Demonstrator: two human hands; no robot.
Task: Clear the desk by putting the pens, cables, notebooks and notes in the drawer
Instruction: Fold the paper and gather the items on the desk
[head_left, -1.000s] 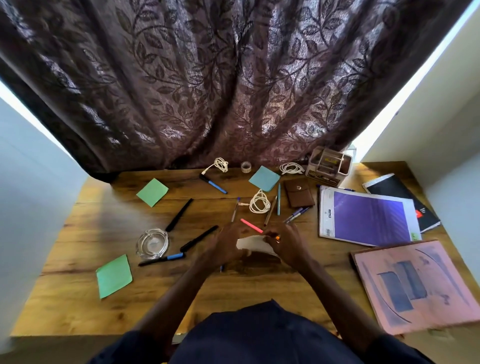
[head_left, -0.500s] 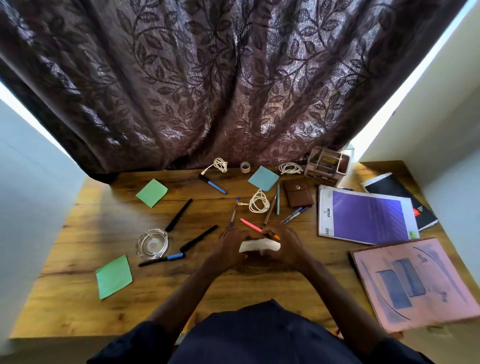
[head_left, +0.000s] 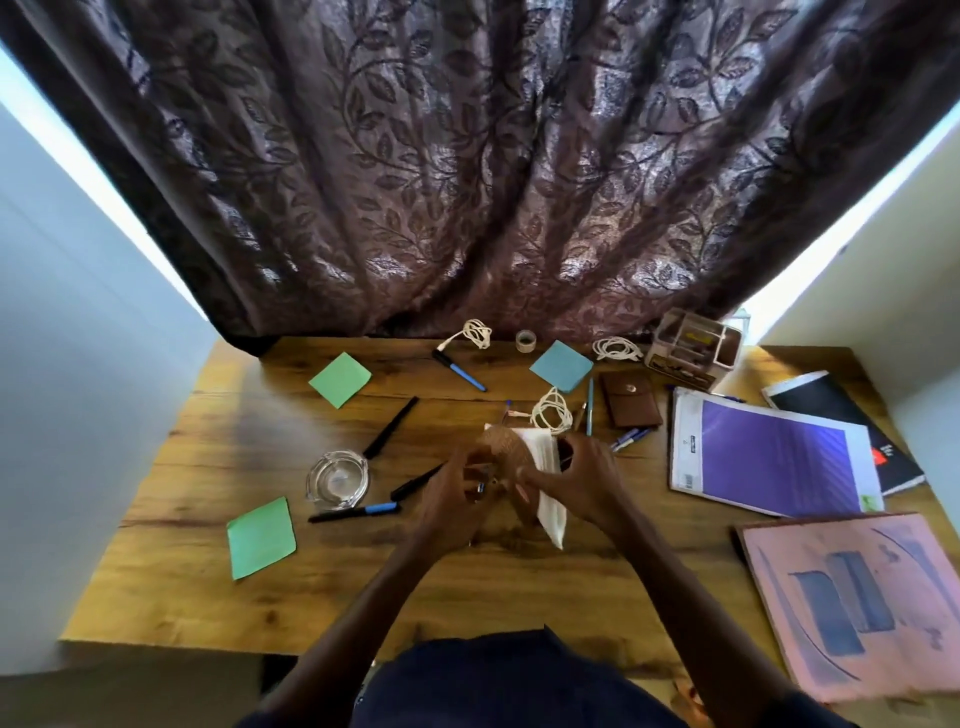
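the desk (head_left: 519, 587) is strewn with things: a pink book (head_left: 857, 608) at right, a purple pad (head_left: 774, 457) beyond it, green notes (head_left: 261, 538) at left. over the middle, both hands hold a small notebook (head_left: 545, 478), raised and tilted. the right hand (head_left: 582, 478) is clamped on its white pages; the left hand (head_left: 452, 493) is curled at its brown cover, pens (head_left: 480, 486) pinched in the fingers.

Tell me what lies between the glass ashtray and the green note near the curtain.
In the head view, one black pen lies slanted between the glass ashtray and the green note.
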